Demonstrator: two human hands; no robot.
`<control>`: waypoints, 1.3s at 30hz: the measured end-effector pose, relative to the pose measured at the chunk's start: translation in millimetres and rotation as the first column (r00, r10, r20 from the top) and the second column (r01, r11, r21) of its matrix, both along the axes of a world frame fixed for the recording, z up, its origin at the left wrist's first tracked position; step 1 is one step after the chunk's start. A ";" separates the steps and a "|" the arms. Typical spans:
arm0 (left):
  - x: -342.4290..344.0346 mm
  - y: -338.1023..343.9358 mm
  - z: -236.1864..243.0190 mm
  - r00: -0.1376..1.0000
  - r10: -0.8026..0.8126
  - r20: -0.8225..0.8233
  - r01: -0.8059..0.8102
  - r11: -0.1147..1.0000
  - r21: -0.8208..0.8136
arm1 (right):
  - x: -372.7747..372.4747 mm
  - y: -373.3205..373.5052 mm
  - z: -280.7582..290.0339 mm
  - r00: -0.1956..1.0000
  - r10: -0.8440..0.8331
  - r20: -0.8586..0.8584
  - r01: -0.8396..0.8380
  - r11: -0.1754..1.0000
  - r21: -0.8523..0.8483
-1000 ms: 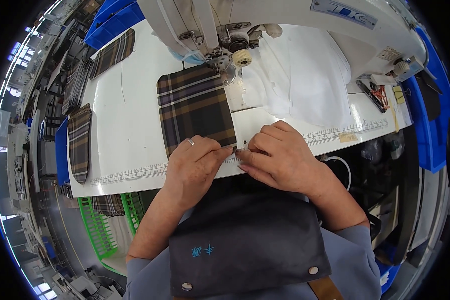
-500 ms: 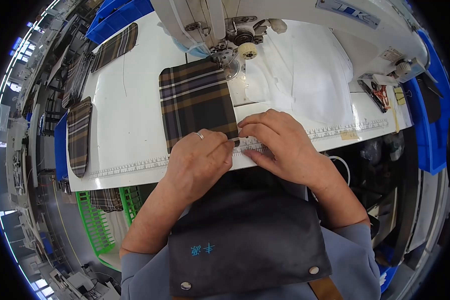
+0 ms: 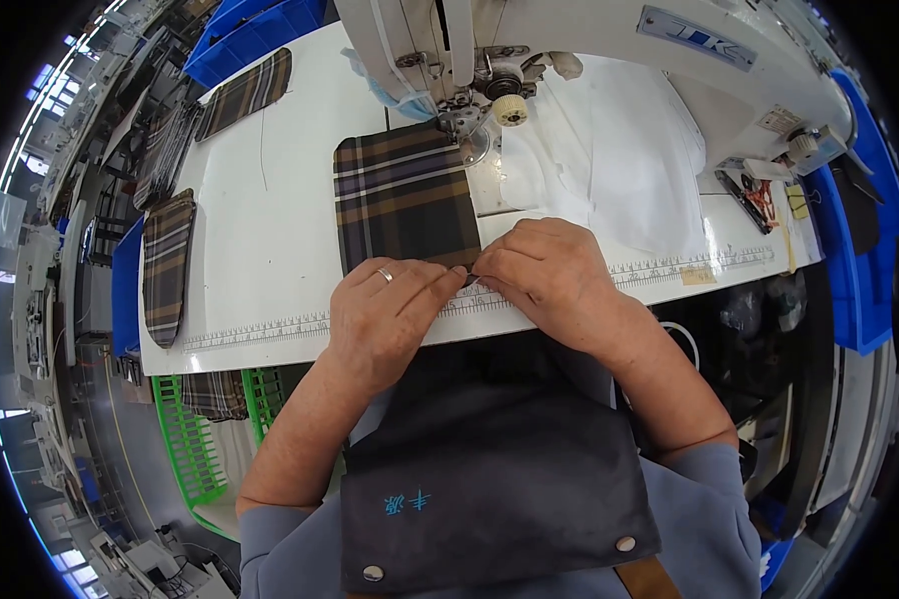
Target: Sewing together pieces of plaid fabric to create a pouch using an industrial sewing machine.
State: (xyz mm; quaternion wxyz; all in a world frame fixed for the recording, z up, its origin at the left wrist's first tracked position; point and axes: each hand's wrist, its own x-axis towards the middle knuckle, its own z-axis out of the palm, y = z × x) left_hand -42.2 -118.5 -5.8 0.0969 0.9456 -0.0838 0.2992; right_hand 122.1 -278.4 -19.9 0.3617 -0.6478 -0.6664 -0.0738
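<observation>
A plaid fabric panel (image 3: 402,200) in brown, black and white lies below the sewing machine's needle area (image 3: 459,115). My left hand (image 3: 380,314) has its fingers closed on the panel's lower right corner. Beside it, my right hand (image 3: 554,285) pinches at that same corner, where a thin pale strand (image 3: 474,283) shows between the fingertips. A printed ruler (image 3: 260,330) runs along the table's front edge under both hands.
More plaid pieces (image 3: 170,270) lie at the left, near a blue bin (image 3: 250,40). Right of the needle are white sheets (image 3: 639,160), scissors (image 3: 744,200) and another blue bin (image 3: 869,280). A green basket (image 3: 185,439) sits below the table.
Both hands and the panel's lower corner have shifted slightly up. My right fingers spread apart half a second ago and are now closed at the corner again.
</observation>
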 end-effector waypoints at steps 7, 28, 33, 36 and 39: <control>-2.0 3.3 11.1 0.994 -0.052 -0.091 0.070 0.976 0.204 | -4.1 -0.3 2.8 0.977 0.039 0.208 -0.045 0.999 0.025; 4.5 26.3 37.2 0.831 -0.304 -0.467 0.050 0.875 -0.481 | 1.5 0.6 6.8 0.967 0.100 0.233 -0.098 0.995 -0.017; 21.2 28.0 22.3 0.888 -0.127 -0.441 0.011 0.967 -0.256 | 2.7 2.4 11.8 0.956 0.132 0.262 -0.126 0.991 -0.038; 26.7 29.3 11.2 0.887 -0.088 -0.453 -0.018 0.974 -0.224 | 3.0 3.7 12.8 0.952 0.136 0.275 -0.133 0.991 -0.030; 27.4 32.0 7.7 0.889 -0.101 -0.446 -0.016 0.968 -0.252 | 4.3 4.9 15.8 0.947 0.156 0.280 -0.146 0.988 -0.056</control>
